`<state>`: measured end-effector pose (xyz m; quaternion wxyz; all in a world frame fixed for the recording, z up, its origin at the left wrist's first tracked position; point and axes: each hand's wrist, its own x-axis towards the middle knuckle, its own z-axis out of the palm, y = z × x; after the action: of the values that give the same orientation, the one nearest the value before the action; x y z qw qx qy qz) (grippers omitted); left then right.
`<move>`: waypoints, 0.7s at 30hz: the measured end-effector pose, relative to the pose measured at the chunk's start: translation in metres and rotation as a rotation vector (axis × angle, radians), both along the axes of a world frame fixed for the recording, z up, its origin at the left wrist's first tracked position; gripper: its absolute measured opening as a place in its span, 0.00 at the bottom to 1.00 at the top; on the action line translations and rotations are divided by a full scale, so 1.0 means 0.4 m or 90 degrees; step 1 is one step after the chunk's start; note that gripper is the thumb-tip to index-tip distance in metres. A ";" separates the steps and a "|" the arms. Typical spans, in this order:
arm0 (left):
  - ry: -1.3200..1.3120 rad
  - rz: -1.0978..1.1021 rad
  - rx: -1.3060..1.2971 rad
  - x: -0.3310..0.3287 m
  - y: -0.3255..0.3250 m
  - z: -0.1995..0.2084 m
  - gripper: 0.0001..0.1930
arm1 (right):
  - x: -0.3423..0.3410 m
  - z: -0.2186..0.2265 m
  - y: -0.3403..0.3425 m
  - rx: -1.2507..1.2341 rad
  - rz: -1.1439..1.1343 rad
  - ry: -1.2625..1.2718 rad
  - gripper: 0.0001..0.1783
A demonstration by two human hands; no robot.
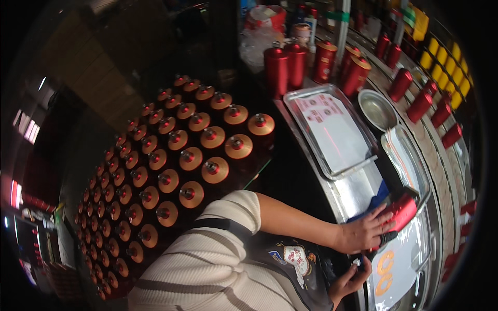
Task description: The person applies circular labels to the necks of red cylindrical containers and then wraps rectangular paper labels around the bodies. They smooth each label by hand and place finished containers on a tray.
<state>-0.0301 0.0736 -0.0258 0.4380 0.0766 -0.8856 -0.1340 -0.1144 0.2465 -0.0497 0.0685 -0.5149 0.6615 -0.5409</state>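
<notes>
A shiny red bottle (402, 211) lies tilted over the metal bench, its dark ribbed neck pointing back toward me. My left hand (363, 232) is wrapped over it with the fingers on its side. Just below, my right hand (353, 280) is close to the neck end, thumb and fingers drawn together around a small whitish piece (356, 263) too small to name. Beside the hands, a white sheet (398, 285) carries gold ring-shaped pieces (385, 263). Blue cloth or plastic (374, 201) lies behind my left hand.
A metal tray (337, 173) holds printed label sheets (329, 122), beside a round metal bowl (377, 110). Red bottles (276, 70) stand behind it. More red bottles (419, 107) line a curved conveyor at right. To my left, many gold-topped bottles (211, 137) stand in rows.
</notes>
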 end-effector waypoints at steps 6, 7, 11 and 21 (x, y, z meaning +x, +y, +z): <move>0.036 -0.071 0.133 0.002 -0.020 -0.063 0.22 | -0.006 0.030 0.038 0.066 -0.019 -0.127 0.18; 0.039 -0.068 0.159 0.008 -0.026 -0.076 0.22 | -0.014 0.065 0.029 0.043 -0.027 -0.129 0.15; -0.031 -0.124 0.210 0.008 -0.039 -0.091 0.21 | -0.245 0.061 -0.015 0.173 -0.148 -0.149 0.19; -0.066 0.091 0.327 -0.042 -0.090 0.006 0.34 | -0.168 0.097 -0.302 0.084 0.171 -0.042 0.26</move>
<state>-0.0469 0.0375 -0.0234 0.3669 0.2545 -0.8360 -0.3188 -0.1814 0.1256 -0.0108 0.1958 -0.5749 0.6180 -0.4992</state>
